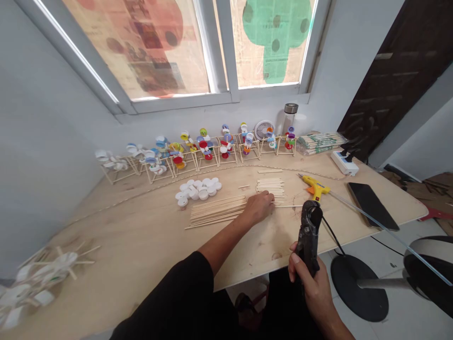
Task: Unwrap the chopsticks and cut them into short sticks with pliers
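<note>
My left hand (pixel 260 208) reaches over the table with its fingers closed round a thin wooden stick (pixel 289 206). That stick points right, its far end at the head of black pliers (pixel 309 231). My right hand (pixel 309 281) grips the pliers by the handles at the table's front edge, jaws upward. Under and left of my left wrist lies a bundle of long wooden sticks (pixel 215 211). Just beyond my left fingers is a row of short cut sticks (pixel 269 184). My fingertips on the stick are partly hidden.
White bottle caps (pixel 198 189) lie beyond the long sticks. Wheel models on stick frames (pixel 205 146) line the wall. A yellow glue gun (pixel 314 187), phone (pixel 373 205) and power strip (pixel 344 163) are at right. White-cap wheels (pixel 53 267) lie at left.
</note>
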Motion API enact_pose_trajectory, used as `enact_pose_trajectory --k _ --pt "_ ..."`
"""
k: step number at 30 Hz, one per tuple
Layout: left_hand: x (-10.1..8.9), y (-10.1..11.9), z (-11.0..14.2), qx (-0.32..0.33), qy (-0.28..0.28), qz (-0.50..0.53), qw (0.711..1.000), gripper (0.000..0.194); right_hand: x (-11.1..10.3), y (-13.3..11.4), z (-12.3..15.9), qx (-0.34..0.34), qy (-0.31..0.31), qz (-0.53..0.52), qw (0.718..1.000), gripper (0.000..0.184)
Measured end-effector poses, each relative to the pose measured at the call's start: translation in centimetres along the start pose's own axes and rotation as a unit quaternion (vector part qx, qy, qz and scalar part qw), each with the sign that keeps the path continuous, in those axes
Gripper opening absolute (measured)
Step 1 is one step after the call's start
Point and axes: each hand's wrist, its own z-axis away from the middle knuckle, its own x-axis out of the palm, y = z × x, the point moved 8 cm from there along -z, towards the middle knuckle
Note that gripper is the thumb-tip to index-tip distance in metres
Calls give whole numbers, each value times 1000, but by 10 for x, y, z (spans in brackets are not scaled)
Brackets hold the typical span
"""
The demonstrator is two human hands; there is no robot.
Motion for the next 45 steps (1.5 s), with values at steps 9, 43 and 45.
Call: enact_pose_trajectory --k 9,43,45 --pt "-7 2 -8 1 64 -20 998 24 -4 3 0 9 8 7 1000 32" --pt "-11 -60 154 -163 181 784 572 31 41 -20 6 -22 -80 50 995 27" --pt "-12 -70 170 -160 205 801 539 30 52 -21 7 -25 -96 60 993 28"
